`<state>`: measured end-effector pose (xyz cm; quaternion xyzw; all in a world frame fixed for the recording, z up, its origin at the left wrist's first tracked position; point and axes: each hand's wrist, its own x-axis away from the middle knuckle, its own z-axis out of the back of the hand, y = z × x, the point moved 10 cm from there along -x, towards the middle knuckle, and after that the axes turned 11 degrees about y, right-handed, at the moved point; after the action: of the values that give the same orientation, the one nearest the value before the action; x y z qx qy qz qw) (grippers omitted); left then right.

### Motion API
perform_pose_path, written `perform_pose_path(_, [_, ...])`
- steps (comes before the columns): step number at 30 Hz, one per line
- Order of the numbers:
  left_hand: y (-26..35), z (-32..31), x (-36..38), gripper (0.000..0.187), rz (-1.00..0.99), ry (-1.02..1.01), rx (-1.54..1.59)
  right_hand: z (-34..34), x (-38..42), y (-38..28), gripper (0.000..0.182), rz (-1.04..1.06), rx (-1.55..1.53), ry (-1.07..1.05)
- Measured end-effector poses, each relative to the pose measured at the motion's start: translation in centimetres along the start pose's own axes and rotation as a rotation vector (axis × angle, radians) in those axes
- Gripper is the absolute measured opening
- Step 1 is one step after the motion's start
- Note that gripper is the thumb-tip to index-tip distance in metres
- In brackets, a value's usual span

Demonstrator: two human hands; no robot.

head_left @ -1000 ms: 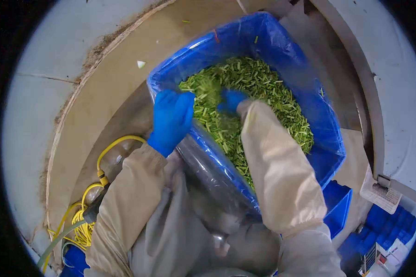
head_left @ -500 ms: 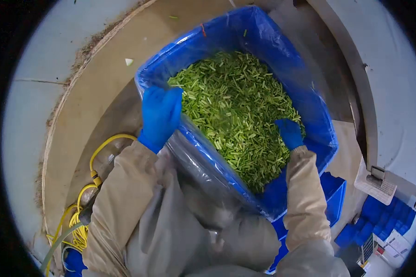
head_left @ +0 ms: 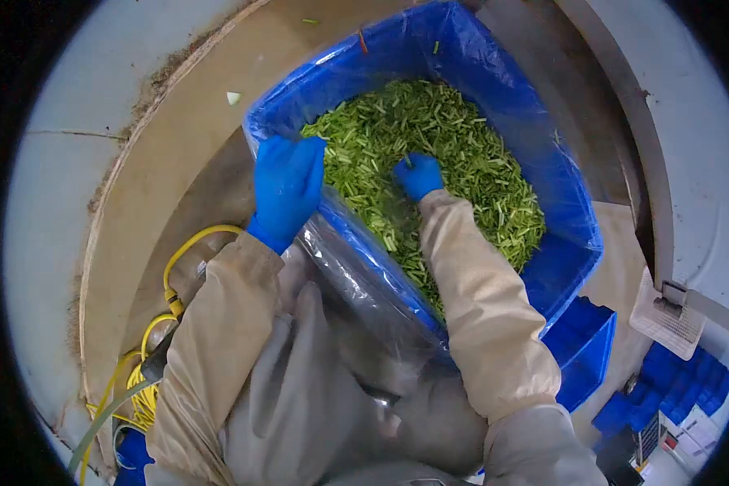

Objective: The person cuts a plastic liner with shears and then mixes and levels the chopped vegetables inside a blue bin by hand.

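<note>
A large blue bin [head_left: 502, 73] with a clear plastic liner [head_left: 356, 279] holds a heap of short-cut green stalk pieces [head_left: 494, 190]. At the bin's left rim is my left hand [head_left: 287, 190] in a blue glove, its fingers bunched together beside the liner edge; what they hold, if anything, is hidden. My right hand [head_left: 419, 176], also blue-gloved, is over the middle of the heap with curled fingers. A thin green piece shows at its fingertips. Both forearms wear beige sleeves.
A smaller blue bin [head_left: 579, 356] stands right of the large one. A coiled yellow cord [head_left: 143, 401] and a green hose [head_left: 97, 425] lie at lower left. Stacked blue containers [head_left: 680, 385] are at lower right. A curved pale wall [head_left: 65, 186] borders the left.
My right hand has moved left and away from me, from the heap's right side to its middle. My left hand stays at the rim. The view has shifted slightly.
</note>
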<state>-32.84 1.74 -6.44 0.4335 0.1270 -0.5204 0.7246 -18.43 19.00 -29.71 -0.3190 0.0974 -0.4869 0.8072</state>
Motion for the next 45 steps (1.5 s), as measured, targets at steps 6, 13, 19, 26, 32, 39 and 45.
perform_pose_path(6, [0.1, -0.1, 0.0, 0.015, -0.014, 0.035, -0.021, -0.8, 2.0, -2.2, 0.030, 0.054, 0.293, -0.226])
perform_pose_path(13, [0.2, 0.1, -0.1, 0.016, -0.029, 0.072, 0.002, 4.4, 1.1, -2.2, 0.024, 0.097, -0.043, 0.041])
perform_pose_path(19, [0.0, 0.0, -0.2, 0.018, -0.020, 0.026, 0.003, 6.8, 2.1, -1.3, 0.011, -0.361, -1.118, -0.289])
perform_pose_path(26, [0.4, -0.2, -0.1, 0.019, -0.085, 0.051, -0.016, 10.8, 6.0, 3.4, 0.021, -0.370, -1.001, -0.354])
perform_pose_path(32, [0.1, -0.2, 0.0, 0.016, -0.036, 0.056, -0.030, 8.5, 9.0, 6.0, 0.032, 0.227, 0.539, -0.341])
perform_pose_path(39, [0.0, -0.1, -0.1, 0.016, -0.022, 0.050, -0.006, 12.7, 7.8, 4.2, 0.034, 0.375, 0.130, 0.100])
perform_pose_path(45, [-0.1, -0.3, 0.1, 0.015, -0.036, 0.046, 0.003, 20.1, 10.2, 2.7, 0.025, 0.166, -0.228, -0.025])
